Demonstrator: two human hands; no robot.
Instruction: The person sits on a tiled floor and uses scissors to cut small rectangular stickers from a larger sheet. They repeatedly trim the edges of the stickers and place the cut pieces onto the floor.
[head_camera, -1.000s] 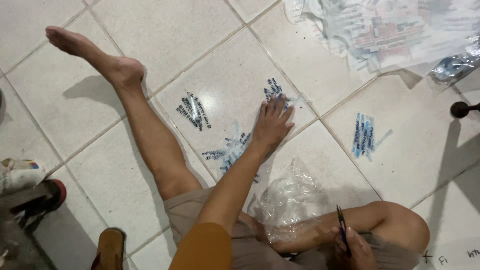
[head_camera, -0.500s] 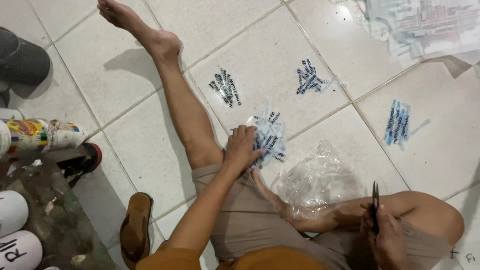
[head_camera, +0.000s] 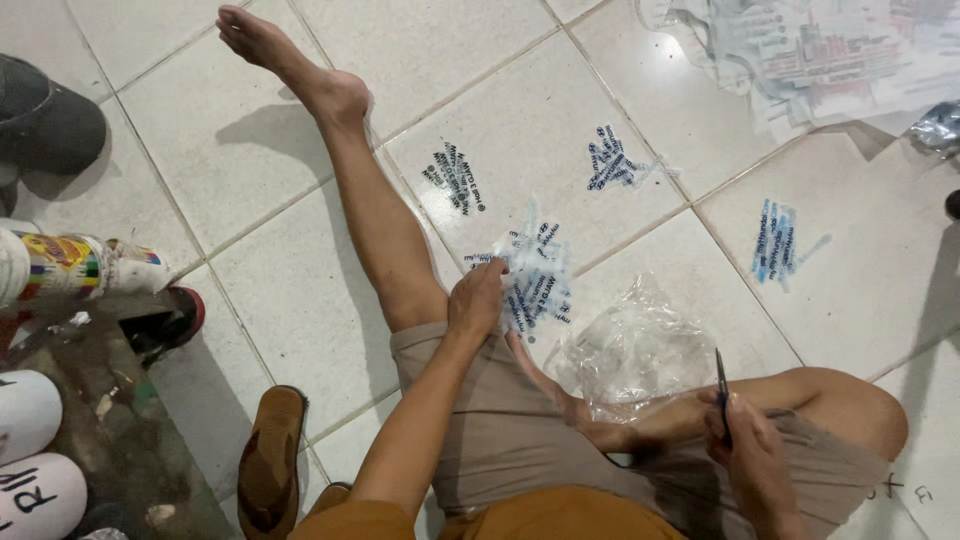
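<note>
Printed sheets (head_camera: 820, 50) cut off at the top edge; scissors (head_camera: 722, 385) half hidden in right hand (head_camera: 755, 460); cap (head_camera: 45, 120) cropped left.

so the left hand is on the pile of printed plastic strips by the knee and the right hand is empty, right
Not quite: the right hand is not empty. It holds a pair of dark scissors, blades pointing up, over the folded leg. The head view shows this. The rest stands: the left hand rests on the pile of printed plastic strips by the knee.

Glossy white square floor tiles (head_camera: 300, 300) with grey grout lines are reflecting overhead light; a worn dark mat (head_camera: 110, 440) is lying at the lower-left corner.
</note>
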